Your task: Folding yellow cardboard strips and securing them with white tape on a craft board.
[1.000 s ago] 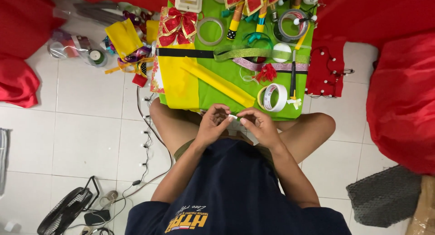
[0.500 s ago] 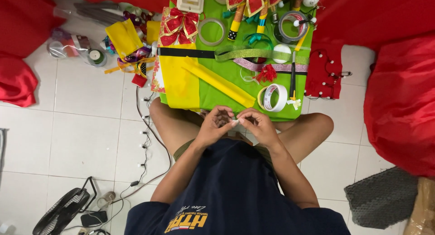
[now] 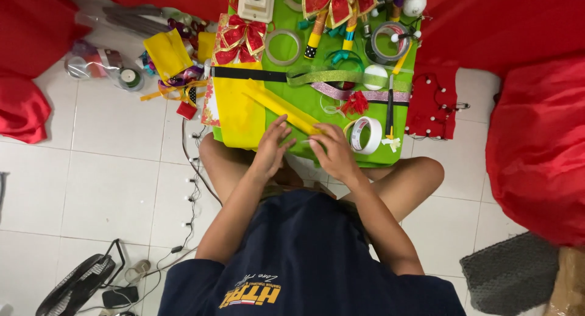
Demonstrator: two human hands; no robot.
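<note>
Yellow paper strip (image 3: 286, 112) lies under both hands' loosely spread fingers (image 3: 281, 128), gripping nothing.

tape roll (image 3: 365, 135) right of hands; green board (image 3: 304, 102) cluttered beyond.

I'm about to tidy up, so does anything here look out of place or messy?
Yes. Ribbons and yellow paper lie strewn on the floor tiles left of the green board, and a cord trails across the floor beside the knee. On the board, a yellow strip lies askew.
</note>
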